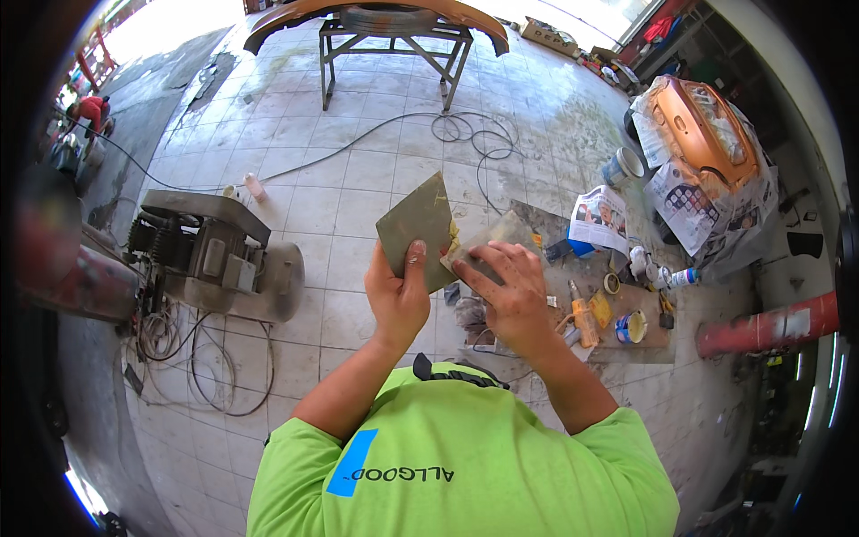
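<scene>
Head view, hands at centre: I read my left hand [396,291] as closed on an olive-grey panel [412,219], thumb flat on the near face and the fingers behind it. The panel is held tilted, one corner directed away from the torso. My right hand [508,282] grips a thin greyish plate [489,234], fingers spread across its upper face. Yellow paste [454,236] lies along the panel's right edge, between the two sheets. The plate's left corner overlaps the panel in this view; I cannot tell whether they touch.

Beyond the right hand, a brown board [658,347] lies on the tiled floor [295,358]. On it I locate an orange hand tool [584,322], an open can [631,328] just beside it, and a tape roll [612,284]. Farther right, an orange body part [707,125] rests among paper coverings, with a bucket [624,166] near its left side.

On the left side, I note an air compressor [219,255], with coiled hoses [228,358] below it and a pinkish bottle [255,188] near its far end. At the far side, a metal stand [327,67] supports a curved orange panel [465,16].
</scene>
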The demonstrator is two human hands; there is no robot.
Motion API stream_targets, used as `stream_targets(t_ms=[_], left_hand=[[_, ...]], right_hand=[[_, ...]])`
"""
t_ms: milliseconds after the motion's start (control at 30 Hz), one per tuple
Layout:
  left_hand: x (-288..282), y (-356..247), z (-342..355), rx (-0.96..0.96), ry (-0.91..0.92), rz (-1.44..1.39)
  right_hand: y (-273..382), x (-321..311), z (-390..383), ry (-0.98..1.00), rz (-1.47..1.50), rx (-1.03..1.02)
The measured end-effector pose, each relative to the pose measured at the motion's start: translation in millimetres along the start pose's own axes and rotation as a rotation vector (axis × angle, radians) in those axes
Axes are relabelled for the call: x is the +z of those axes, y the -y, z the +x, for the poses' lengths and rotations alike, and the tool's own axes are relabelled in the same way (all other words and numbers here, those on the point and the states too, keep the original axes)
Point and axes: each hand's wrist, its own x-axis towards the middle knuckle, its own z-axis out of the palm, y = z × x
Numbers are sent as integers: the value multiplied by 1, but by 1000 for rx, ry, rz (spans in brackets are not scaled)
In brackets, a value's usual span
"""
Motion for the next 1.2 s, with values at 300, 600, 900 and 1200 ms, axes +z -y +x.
stream_targets(t_ms=[300,600,900,1200], left_hand=[[-22,-1,25,13,-160,-53],[-26,7,-4,-496,-165,-527],[-40,-10,-2,-369,103,-94],[-46,-12,-1,-403,315,-70]], right_hand=[[5,8,-23,63,348,-41],[-33,25,-24,112,96,31],[-36,-22,-6,1,39,-17],[-12,-21,7,158,-45,-263]])
